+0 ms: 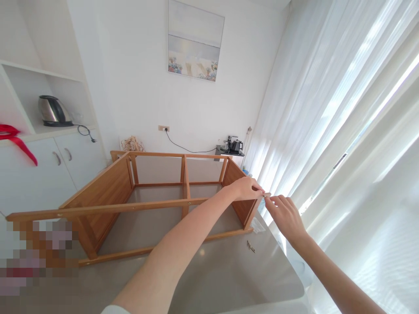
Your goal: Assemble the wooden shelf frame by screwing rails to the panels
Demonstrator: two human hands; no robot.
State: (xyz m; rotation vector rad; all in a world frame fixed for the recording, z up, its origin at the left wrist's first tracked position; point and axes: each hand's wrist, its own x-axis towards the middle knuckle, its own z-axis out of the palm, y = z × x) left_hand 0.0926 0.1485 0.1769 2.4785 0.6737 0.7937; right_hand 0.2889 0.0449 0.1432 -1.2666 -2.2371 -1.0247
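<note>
A wooden furniture frame (170, 203) with panelled ends lies on a grey table (229, 274). My left hand (246, 189) is at the right end of its near upper rail, thumb and finger pinched together. My right hand (287, 214) meets it from the right, its fingertips closed at the same corner. A small thing shows between the fingertips of both hands, but I cannot make out what it is. Several metal bolts (250, 247) lie loose on the tabletop below my hands. Beside the frame's right leg is a clear plastic bag (257, 225).
Blurred blocks hide something at the frame's left end. White curtains (314, 109) hang close on the right. A kettle (54, 111) stands on the left shelf, near a red ribbon (19, 141). Behind the frame, a black tea set (234, 145) sits by the wall.
</note>
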